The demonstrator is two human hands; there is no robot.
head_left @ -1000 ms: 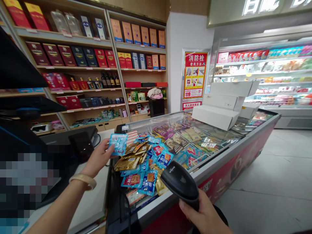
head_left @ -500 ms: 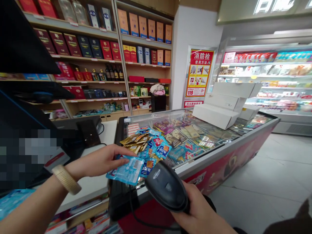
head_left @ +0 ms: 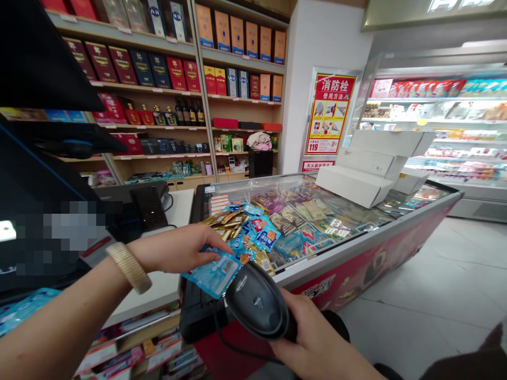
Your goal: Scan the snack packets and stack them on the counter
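Note:
A black barcode scanner (head_left: pixel 257 302) is gripped in my right hand (head_left: pixel 304 330), its head tilted toward the left, with a cable hanging below. My left hand (head_left: pixel 186 248) is closed on the upper edge of a light-blue snack packet (head_left: pixel 216 272); the packet's printed barcode faces up beside the scanner's head. Just beyond both hands, a pile of small blue and gold snack packets (head_left: pixel 253 227) lies on the glass top of a chest freezer (head_left: pixel 317 264). Part of the scanner handle is hidden by my fingers.
White boxes (head_left: pixel 352 184) are stacked on the freezer's far end. A dark monitor (head_left: pixel 35 200) and a phone (head_left: pixel 149 207) stand on the white counter (head_left: pixel 180 206) at left. More blue packets (head_left: pixel 27 311) lie at lower left. Shelves of boxed bottles (head_left: pixel 154 74) line the back wall.
My left hand has moved slightly right with the blue packet, which now tilts more. The scanner has shifted a little left, so its head is closer to the packet's barcode. The view has turned slightly.

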